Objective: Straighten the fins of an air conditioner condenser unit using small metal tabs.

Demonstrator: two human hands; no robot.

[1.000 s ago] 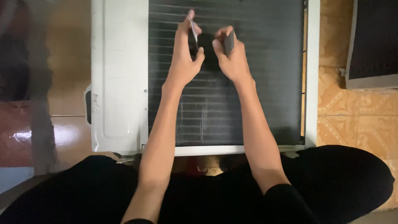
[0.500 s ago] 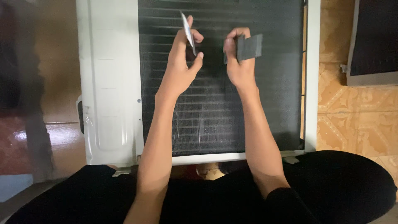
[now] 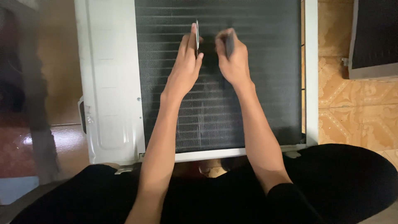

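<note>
**Entry: thin flat blade and dark pad, held over a finned coil**

1. Thin flat blade (image 3: 197, 35) — pale, seen edge-on and upright, pinched between thumb and fingers of the left hand (image 3: 185, 68). Judged light, stiff and narrow; best gripped low on its flat faces, as it is now, clear of the edges.

2. Dark pad (image 3: 229, 43) — a small, flat, grey-black piece, gripped in the closed right hand (image 3: 232, 60), just beside the blade. Whether it is soft or rigid cannot be told; probably light.

3. Finned coil (image 3: 265, 74) — a black, finely ribbed panel directly beneath both hands. Pale scuffed patches show nearer the wrists. The fins look thin and easily bent; touch lightly.

4. White metal casing (image 3: 112, 83) — frames the coil and runs wide beyond the left hand. Likely heavy; lift by its frame.

5. Second dark panel (image 3: 373, 37) — well beyond the right hand, on the patterned orange floor tiles (image 3: 352, 116).

6. Black-clothed legs (image 3: 352, 182) — below the forearms.
</note>
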